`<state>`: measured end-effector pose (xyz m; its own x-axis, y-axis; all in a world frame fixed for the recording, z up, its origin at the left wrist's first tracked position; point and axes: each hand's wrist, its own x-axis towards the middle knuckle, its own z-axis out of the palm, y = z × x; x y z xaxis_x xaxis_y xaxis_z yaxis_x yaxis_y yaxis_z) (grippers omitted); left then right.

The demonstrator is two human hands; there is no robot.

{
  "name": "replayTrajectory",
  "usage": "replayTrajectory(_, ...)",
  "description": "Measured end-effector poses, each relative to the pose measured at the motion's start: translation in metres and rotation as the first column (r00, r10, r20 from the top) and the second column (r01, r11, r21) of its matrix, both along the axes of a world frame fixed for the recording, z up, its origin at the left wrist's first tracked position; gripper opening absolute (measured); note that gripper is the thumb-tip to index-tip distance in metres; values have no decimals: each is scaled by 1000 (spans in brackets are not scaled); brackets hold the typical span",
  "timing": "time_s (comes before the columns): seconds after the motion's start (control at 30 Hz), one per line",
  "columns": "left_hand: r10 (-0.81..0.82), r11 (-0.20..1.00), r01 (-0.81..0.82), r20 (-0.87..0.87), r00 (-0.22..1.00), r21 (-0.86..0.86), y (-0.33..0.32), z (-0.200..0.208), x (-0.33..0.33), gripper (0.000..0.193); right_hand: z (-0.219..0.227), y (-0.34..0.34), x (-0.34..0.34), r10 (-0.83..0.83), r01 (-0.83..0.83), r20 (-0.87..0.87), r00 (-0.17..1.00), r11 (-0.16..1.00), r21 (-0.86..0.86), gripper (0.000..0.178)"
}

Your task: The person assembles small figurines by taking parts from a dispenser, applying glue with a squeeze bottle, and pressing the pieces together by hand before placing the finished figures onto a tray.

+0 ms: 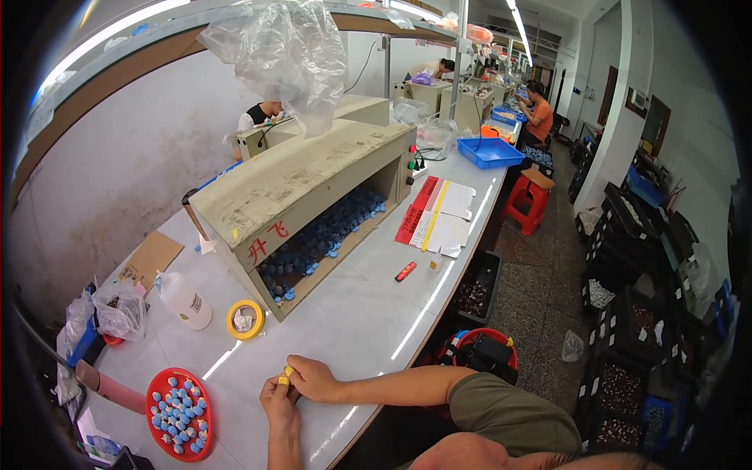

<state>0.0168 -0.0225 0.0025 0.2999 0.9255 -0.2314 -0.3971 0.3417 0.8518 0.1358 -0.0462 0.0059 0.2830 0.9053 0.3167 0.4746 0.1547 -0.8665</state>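
Observation:
Over the near part of the grey table (301, 333), my left hand (280, 403) and my right hand (315, 381) meet fingertip to fingertip. Both are closed in a pinch. Small yellow patches (283, 380) show at the fingers; whether they are tape on the fingers or a held piece, I cannot tell. Anything between the fingertips is too small or hidden. To the left of my hands sits a red round tray (205, 382) with many small blue-and-pale pieces (178, 413) in it. A roll of yellow tape (233, 323) lies beyond my hands with crumpled white material in its middle.
A beige metal box (305, 184) with an open front holds rows of blue pieces (329, 227). Nearby are a white bottle (184, 301), a red lighter-like item (405, 272), papers (450, 231) and a blue tray (489, 154). Black crates (627, 384) line the right-hand floor; people sit farther off.

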Motion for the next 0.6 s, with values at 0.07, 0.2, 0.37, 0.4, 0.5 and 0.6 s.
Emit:
replayTrajectory(0.07,5,1000,-5,4,1000,-2,-1,1,0,11,0,0,0,10,-10,2,1000,1000,-10,15)
replayTrajectory(0.2,-12,1000,12,-1,1000,-4,-2,6,1,9,-1,1,1,11,-11,8,1000,1000,3,15)
replayTrajectory(0.37,-12,1000,12,0,1000,2,-2,6,2,8,1,1,1,10,-10,13,1000,1000,6,15)
replayTrajectory(0.4,-11,1000,11,0,1000,0,-2,6,1,8,1,1,1,11,-11,13,1000,1000,5,15)
replayTrajectory(0.5,-9,1000,9,-4,1000,-8,-3,9,2,8,2,1,1,14,-14,21,1000,1000,0,15)
replayTrajectory(0.6,-12,1000,12,-8,1000,-12,-2,7,1,9,2,0,1,14,-14,14,1000,1000,3,14)
